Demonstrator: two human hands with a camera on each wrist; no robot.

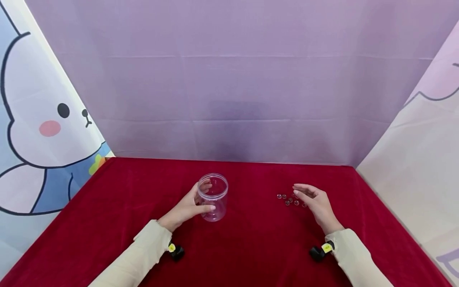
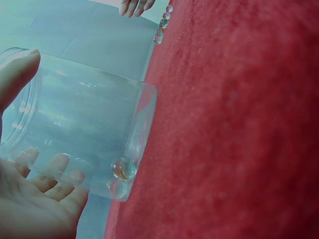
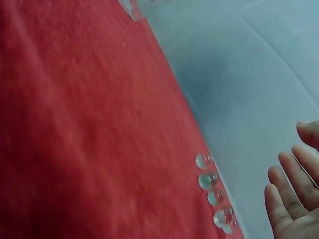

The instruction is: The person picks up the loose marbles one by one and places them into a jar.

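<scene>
My left hand (image 1: pixel 188 207) grips a clear plastic jar (image 1: pixel 219 205), with the thumb on the near side and the fingers behind it. The jar stands upright on the red cloth, lidless, its mouth uppermost. Inside it, at the bottom, a glass marble (image 2: pixel 123 169) shows in the left wrist view. Several clear marbles (image 1: pixel 287 203) lie in a loose group on the right. Over their right side hovers my right hand (image 1: pixel 319 203), fingers relaxed and thumb apart from them. Nothing shows between its fingers (image 3: pixel 291 184) in the right wrist view.
A red velvety cloth (image 1: pixel 244 247) covers the table. Behind its far edge hangs a lilac curtain (image 1: pixel 229 91). Printed cartoon panels (image 1: pixel 32 99) flank the table on both sides. Each wrist wears a small black camera (image 1: pixel 317 253).
</scene>
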